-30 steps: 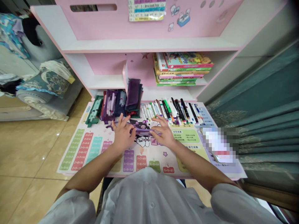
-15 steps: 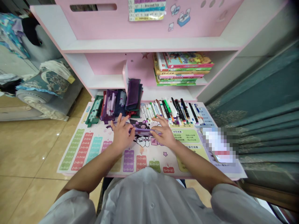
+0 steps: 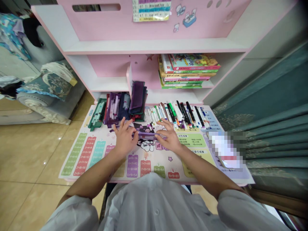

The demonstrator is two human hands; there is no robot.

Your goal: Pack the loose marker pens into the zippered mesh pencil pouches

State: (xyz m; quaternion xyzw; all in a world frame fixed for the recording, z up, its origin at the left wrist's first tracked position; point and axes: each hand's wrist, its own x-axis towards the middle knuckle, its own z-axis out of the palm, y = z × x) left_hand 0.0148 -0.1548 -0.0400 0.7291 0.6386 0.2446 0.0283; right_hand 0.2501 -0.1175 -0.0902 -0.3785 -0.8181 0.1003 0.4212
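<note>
With your left hand (image 3: 124, 138) spread and your right hand (image 3: 169, 138) curled at either end of the purple pencil pouch (image 3: 146, 136) on the printed worktop mat (image 3: 154, 165), you appear to be handling it, neither grip plainly closed; the next move calls for a firm hold.

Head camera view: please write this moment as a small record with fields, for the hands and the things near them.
Left hand: touches one end of a purple pouch
Right hand: touches the other end of the pouch
Surface: printed times-table desk mat
Behind the hands: row of markers and pens, stack of pencil cases
Shelf above: pile of books
</note>
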